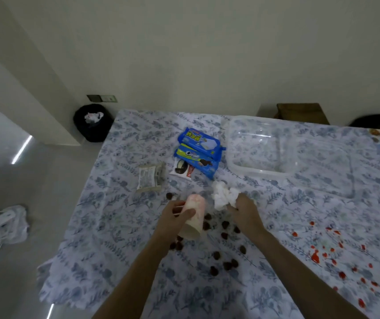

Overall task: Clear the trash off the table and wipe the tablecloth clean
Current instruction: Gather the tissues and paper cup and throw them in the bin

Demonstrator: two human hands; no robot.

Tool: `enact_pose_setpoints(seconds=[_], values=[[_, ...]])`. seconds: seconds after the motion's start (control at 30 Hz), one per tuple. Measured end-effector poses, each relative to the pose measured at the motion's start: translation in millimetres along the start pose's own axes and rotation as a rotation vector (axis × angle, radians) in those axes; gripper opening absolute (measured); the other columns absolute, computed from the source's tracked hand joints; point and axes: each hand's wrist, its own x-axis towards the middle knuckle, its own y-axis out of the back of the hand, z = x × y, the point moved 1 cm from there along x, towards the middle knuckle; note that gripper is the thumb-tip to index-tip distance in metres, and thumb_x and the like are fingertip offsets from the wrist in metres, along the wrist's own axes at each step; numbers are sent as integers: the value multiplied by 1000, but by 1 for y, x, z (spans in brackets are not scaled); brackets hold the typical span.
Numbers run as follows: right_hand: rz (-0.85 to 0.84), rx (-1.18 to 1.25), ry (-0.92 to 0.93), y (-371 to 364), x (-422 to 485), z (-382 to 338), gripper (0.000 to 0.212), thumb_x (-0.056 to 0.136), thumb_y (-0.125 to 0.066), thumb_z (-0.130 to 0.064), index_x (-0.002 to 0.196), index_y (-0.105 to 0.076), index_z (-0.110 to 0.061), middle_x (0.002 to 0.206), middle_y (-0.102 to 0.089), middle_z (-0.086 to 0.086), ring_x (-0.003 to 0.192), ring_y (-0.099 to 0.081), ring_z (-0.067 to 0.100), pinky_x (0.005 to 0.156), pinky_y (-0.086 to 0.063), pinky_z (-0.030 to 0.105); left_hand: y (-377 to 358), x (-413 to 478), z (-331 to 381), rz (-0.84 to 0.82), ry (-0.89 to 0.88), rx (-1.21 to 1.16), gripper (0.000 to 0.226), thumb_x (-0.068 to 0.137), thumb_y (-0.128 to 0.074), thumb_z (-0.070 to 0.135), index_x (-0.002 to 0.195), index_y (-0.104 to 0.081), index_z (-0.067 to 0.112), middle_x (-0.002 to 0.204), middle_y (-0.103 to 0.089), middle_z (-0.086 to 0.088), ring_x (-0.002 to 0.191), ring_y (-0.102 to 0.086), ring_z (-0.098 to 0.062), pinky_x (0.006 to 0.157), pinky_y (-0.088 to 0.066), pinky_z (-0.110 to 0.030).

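My left hand (176,211) grips a pale paper cup (193,218), tilted on its side just above the blue floral tablecloth (106,226). Just to its right, my right hand (244,209) closes on crumpled white tissue (223,194). Several dark brown scraps (224,224) lie scattered under and in front of both hands. Red sauce spots (315,256) stain the cloth at the right. Blue cookie wrappers (198,151), a white wrapper (182,170) and a silver wrapper (150,177) lie beyond the hands.
A clear plastic container (262,143) sits at the back right of the table. A black bin (92,122) with tissue inside stands on the floor past the table's far left corner. A white bag (2,224) lies on the floor at left.
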Motion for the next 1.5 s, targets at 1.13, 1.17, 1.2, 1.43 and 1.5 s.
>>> enact_pose_setpoints(seconds=[1.13,1.17,1.2,1.43,1.5], values=[[-501,171,-12,-331,-52,-289,11,96,-49,-30,100,-54,-22,92,-59,-1,90,-56,17,78,-42,29,380,-44,-101,498,134,-382,33,86,-67,30,112,-54,16,110,-61,-14,99,-64,-34,81,-54,-51],[-508,165,3,-336,-48,-288,14,95,-49,-31,101,-57,-22,95,-62,-1,93,-59,19,80,-45,32,382,-41,-102,516,143,-396,32,85,-68,31,111,-54,17,109,-61,-13,98,-64,-34,83,-54,-54],[-522,156,6,-340,-45,-288,18,94,-50,-32,104,-60,-20,97,-65,1,94,-61,20,81,-47,33,383,-39,-102,534,149,-412,33,85,-68,31,110,-53,18,108,-61,-13,98,-64,-34,84,-53,-55],[-583,116,-76,-355,-32,-295,30,96,-48,-33,98,-62,-6,88,-65,9,85,-61,25,77,-46,35,397,-25,-114,564,181,-502,38,83,-70,32,113,-56,13,109,-63,-13,97,-65,-31,82,-55,-50],[-576,103,-83,-364,-27,-295,33,94,-50,-34,99,-62,-4,92,-67,13,85,-63,26,79,-49,35,408,-15,-121,546,187,-517,39,85,-69,29,116,-55,11,109,-62,-13,97,-64,-30,82,-55,-46]])
